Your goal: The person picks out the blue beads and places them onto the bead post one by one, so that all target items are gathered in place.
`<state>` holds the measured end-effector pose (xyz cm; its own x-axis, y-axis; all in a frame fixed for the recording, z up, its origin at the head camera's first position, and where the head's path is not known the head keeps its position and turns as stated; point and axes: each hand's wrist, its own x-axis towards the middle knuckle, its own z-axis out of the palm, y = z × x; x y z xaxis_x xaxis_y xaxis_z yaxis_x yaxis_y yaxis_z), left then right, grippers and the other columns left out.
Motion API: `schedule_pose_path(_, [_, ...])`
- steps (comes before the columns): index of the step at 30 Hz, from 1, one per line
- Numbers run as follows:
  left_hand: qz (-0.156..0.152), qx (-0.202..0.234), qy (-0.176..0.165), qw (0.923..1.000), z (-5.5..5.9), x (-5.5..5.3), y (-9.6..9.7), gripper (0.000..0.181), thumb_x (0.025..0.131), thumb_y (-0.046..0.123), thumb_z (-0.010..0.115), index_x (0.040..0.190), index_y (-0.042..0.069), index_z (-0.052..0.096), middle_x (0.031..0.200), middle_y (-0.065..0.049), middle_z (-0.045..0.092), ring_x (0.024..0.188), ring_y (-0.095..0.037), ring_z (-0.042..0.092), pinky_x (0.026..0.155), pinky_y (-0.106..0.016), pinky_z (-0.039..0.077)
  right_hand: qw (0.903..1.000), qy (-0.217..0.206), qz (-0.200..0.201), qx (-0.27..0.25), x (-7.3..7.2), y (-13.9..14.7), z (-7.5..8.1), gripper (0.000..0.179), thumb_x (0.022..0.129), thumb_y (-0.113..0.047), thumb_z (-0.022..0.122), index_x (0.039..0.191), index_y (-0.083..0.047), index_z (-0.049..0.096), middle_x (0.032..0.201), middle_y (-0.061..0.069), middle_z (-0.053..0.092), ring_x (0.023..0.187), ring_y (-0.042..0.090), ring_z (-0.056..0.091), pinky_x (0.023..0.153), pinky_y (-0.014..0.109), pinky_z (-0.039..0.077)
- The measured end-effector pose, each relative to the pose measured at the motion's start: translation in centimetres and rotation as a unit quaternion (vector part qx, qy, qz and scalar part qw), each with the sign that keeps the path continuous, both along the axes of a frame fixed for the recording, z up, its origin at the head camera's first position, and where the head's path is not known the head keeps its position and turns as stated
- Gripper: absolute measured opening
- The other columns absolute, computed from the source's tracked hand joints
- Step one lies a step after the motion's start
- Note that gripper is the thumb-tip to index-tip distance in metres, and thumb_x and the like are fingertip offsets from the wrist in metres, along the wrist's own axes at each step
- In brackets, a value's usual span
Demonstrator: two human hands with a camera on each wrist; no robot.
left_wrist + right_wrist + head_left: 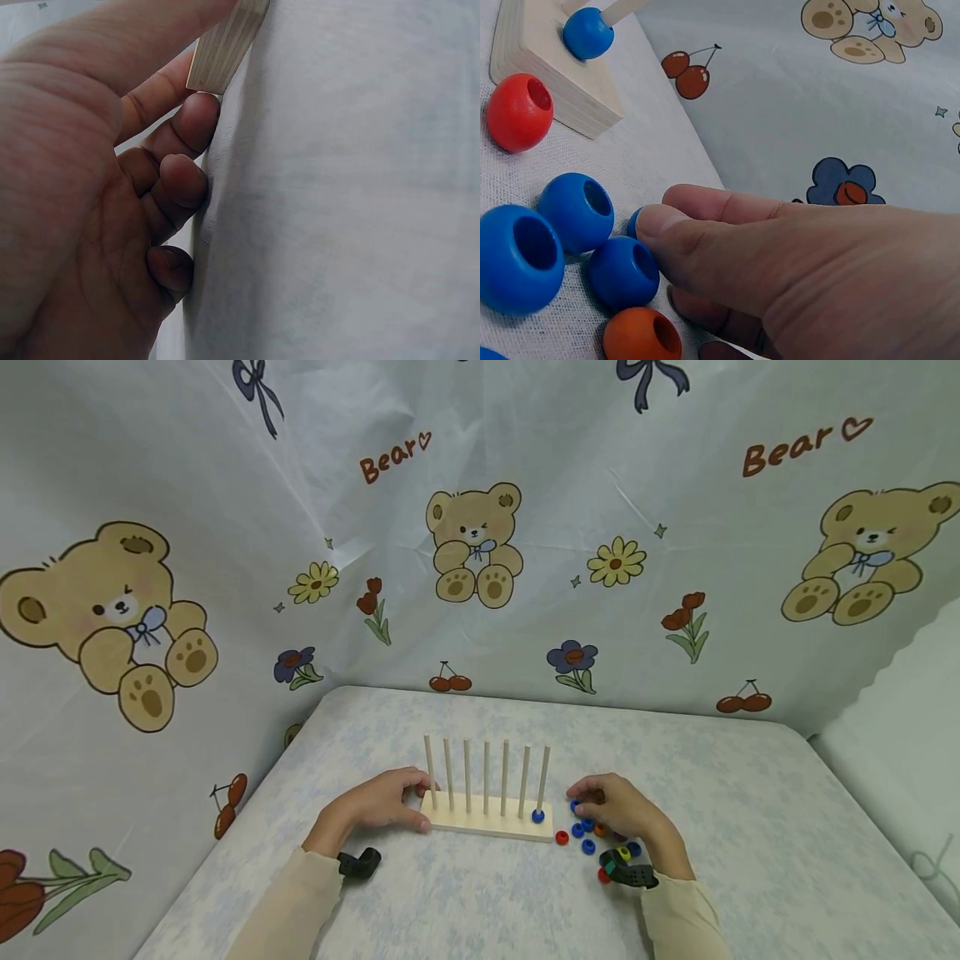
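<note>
over on the right, a blue bead (632, 223) sits by the thumb and index tips of the right hand (621, 806), right of the pegged board (480, 823); the two are slightly parted, palm down, and whether they pinch it, can't tell! across at left, the left hand (378, 800) grips the board's left end, thumb on the near side, fingers bent. that thumb's tip is cut off up close; the right hand hides part of the loose beads (577, 831).

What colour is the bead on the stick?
The bead is blue, clearest in the right wrist view.
</note>
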<state>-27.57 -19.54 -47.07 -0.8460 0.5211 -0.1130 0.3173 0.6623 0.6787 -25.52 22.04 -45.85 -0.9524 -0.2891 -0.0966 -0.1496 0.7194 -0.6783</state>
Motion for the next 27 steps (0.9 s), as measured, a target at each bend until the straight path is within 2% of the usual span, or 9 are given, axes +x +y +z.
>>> schedule_pose_path(9, [-0.002,-0.010,0.004,0.9999,-0.01,0.09,0.06,0.046,0.072,0.045,0.088,0.109,0.033,0.065,0.102,0.003,0.056,0.090,-0.016,0.046,0.079,-0.032,0.038,1.0000,-0.004,0.001,-0.002,0.39,0.09,0.04,0.015,0.092,-0.009,0.072,0.106,-0.012,0.075,0.096,-0.001,0.070,0.083,0.013,0.059,0.086,0.040,0.053])
schedule_pose_path(19, [-0.009,-0.005,0.003,0.9999,0.05,0.08,0.14,0.047,0.071,0.045,0.089,0.110,0.033,0.065,0.102,0.005,0.056,0.089,-0.016,0.046,0.077,-0.032,0.038,0.9999,-0.006,-0.011,0.003,0.23,0.06,-0.24,0.011,0.093,-0.009,0.070,0.103,-0.014,0.074,0.091,-0.002,0.068,0.079,0.013,0.057,0.080,0.033,0.051])
schedule_pose_path(27, [-0.004,-0.010,0.003,0.9999,-0.15,-0.01,0.03,0.048,0.071,0.048,0.088,0.108,0.032,0.063,0.100,0.006,0.056,0.087,-0.016,0.046,0.077,-0.033,0.038,0.9999,0.000,-0.014,0.009,0.27,0.10,-0.19,0.012,0.094,-0.009,0.070,0.103,-0.015,0.073,0.092,-0.003,0.067,0.081,0.013,0.058,0.084,0.038,0.052])
